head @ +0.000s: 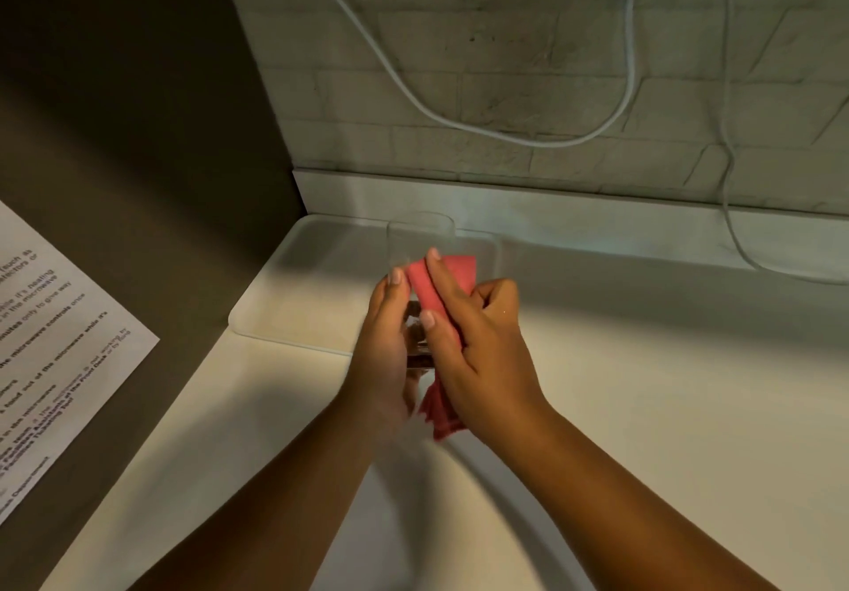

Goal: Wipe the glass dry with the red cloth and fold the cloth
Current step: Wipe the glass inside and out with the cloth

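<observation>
A clear drinking glass is held above the white counter, its rim pointing away from me and its base toward me. My left hand grips the glass from the left side. My right hand presses the red cloth against the right side of the glass, thumb and forefinger lying over the fabric. A crumpled end of the cloth hangs out below my right palm. Both hands hide much of the glass.
A shallow translucent tray lies on the white counter just behind my hands, near the left corner. White cables hang on the brick wall and one runs onto the counter at right. A printed sheet is stuck on the dark surface to the left.
</observation>
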Demonstrator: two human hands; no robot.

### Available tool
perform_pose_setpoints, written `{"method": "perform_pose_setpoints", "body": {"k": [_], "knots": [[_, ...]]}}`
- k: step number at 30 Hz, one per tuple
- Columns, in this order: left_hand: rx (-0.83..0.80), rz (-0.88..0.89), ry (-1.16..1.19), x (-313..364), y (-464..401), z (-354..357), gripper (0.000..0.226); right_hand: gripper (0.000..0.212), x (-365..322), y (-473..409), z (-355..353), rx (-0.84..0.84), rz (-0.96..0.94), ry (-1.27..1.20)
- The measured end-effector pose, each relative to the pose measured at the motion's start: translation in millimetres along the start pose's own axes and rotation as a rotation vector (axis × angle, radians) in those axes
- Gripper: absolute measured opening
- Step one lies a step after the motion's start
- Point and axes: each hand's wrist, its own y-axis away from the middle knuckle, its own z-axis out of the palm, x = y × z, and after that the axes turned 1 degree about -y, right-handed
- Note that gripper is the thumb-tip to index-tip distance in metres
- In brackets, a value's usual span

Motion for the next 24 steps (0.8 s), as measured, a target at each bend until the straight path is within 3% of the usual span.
{"method": "perform_pose_setpoints", "body": {"k": [7,12,17,22,24], "knots": [[0.044,0.165,-0.089,-5,2,7,0.046,0.050,-8,-16,-10,0.038,-0.054,0.091],[0.090,0.218,-0.251,-15,11,17,0.073,0.047,-7,-40,-20,0.151,0.068,0.081],[0.193,0.243,-0.156,-2,7,19,0.069,0.046,-4,-24,-17,0.122,0.180,0.003],[0.218,0.228,-0.139,11,-1,12,0.074,0.049,-16,3,-8,-0.007,0.019,0.094],[0.193,0.200,-0.137,5,2,15,0.058,0.050,-22,-5,-8,0.007,0.000,0.147]]}}
